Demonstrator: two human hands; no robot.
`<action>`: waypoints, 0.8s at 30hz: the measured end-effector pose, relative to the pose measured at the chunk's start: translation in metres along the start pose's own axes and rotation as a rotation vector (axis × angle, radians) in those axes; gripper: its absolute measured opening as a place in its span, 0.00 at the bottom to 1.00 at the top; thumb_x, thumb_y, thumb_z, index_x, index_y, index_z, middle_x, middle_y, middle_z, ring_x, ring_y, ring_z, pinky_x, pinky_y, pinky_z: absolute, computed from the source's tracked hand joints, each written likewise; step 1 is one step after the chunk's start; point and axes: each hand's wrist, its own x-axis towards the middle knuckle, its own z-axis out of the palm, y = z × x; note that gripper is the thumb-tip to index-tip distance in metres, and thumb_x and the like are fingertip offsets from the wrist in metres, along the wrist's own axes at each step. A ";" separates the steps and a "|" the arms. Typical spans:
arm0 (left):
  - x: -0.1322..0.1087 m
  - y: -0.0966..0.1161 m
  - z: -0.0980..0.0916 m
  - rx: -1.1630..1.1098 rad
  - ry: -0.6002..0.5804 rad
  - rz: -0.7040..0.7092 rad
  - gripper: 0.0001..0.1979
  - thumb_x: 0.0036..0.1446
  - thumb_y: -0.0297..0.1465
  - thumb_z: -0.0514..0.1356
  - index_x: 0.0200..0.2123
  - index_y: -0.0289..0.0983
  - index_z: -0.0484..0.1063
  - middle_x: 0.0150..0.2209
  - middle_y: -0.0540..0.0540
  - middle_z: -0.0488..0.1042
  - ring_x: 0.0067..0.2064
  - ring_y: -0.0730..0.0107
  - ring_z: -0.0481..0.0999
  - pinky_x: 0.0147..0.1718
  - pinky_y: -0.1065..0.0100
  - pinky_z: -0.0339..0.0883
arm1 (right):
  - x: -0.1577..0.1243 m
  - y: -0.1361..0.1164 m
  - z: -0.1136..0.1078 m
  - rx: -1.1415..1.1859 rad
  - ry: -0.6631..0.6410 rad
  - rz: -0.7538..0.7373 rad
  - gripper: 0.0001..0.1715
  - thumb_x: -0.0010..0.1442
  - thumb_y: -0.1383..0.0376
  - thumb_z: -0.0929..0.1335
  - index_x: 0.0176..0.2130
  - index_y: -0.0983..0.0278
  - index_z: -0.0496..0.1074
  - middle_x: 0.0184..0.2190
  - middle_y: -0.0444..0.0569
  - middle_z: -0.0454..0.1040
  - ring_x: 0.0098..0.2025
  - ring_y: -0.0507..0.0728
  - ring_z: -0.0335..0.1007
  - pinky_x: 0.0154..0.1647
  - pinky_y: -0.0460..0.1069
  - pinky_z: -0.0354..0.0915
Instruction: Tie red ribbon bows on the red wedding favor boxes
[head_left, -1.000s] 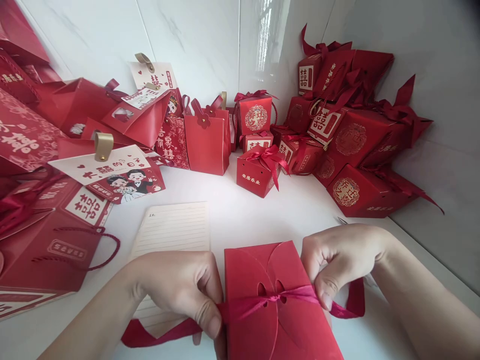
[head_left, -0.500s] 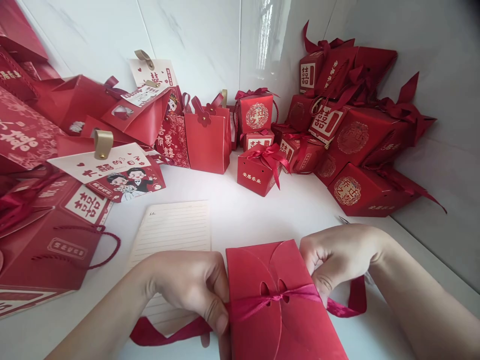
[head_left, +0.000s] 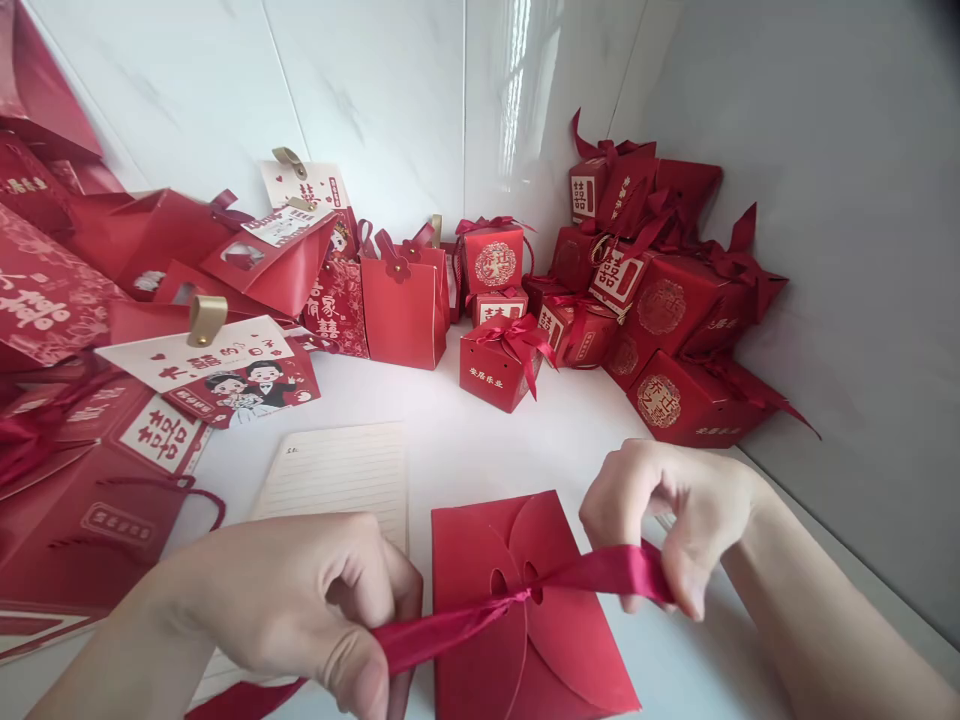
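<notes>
A red gift box (head_left: 480, 545) with curved overlapping flaps stands on the table in front of me. A dark red satin ribbon (head_left: 450, 640) crosses its top, with a small knot at the middle, near the oval slots. My left hand (head_left: 315, 600) pinches the ribbon's left part between thumb and fingers, left of the box. My right hand (head_left: 667, 510) pinches the right part, raised off the box's right side. Between the hands the ribbon looks taut. A loose tail trails below my left hand.
Behind my left hand lies a lined notepad (head_left: 337, 470). Red gift bags (head_left: 405, 310) and decorated boxes (head_left: 255, 375) crowd the left and back. A small ribboned box (head_left: 495, 370) stands mid-table; more boxes (head_left: 675, 310) are stacked against the wall (head_left: 840, 250) at right.
Both hands have moved from the box's sides and now hold the ribbon, drawing its two parts outward and up from the box. The view has shifted slightly.
</notes>
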 end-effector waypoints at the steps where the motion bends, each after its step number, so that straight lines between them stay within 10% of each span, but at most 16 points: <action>1: 0.000 0.003 0.000 -0.025 -0.028 -0.020 0.27 0.48 0.54 0.58 0.24 0.34 0.80 0.28 0.42 0.74 0.25 0.71 0.69 0.26 0.71 0.65 | 0.000 -0.002 0.004 0.037 0.040 -0.080 0.16 0.44 0.63 0.77 0.33 0.70 0.78 0.22 0.47 0.71 0.25 0.49 0.65 0.25 0.44 0.62; 8: 0.000 0.014 0.017 -0.138 0.062 -0.052 0.26 0.53 0.51 0.54 0.23 0.32 0.72 0.26 0.46 0.69 0.14 0.85 0.59 0.10 0.79 0.47 | 0.017 -0.015 0.038 0.021 0.327 -0.195 0.04 0.51 0.67 0.73 0.31 0.66 0.78 0.44 0.56 0.73 0.41 0.56 0.71 0.41 0.51 0.67; 15: 0.000 0.029 0.028 -0.139 0.335 -0.126 0.18 0.54 0.44 0.57 0.24 0.35 0.66 0.15 0.54 0.62 0.14 0.83 0.56 0.13 0.78 0.49 | 0.033 -0.017 0.061 -0.313 0.587 -0.112 0.06 0.57 0.68 0.69 0.34 0.66 0.77 0.30 0.50 0.74 0.30 0.51 0.68 0.29 0.45 0.65; 24: 0.003 0.030 0.036 0.054 0.566 0.023 0.10 0.54 0.37 0.57 0.26 0.39 0.69 0.18 0.54 0.64 0.20 0.78 0.60 0.17 0.78 0.52 | 0.037 -0.017 0.067 -0.475 0.614 -0.099 0.12 0.60 0.73 0.64 0.34 0.63 0.75 0.31 0.46 0.70 0.30 0.48 0.65 0.29 0.43 0.62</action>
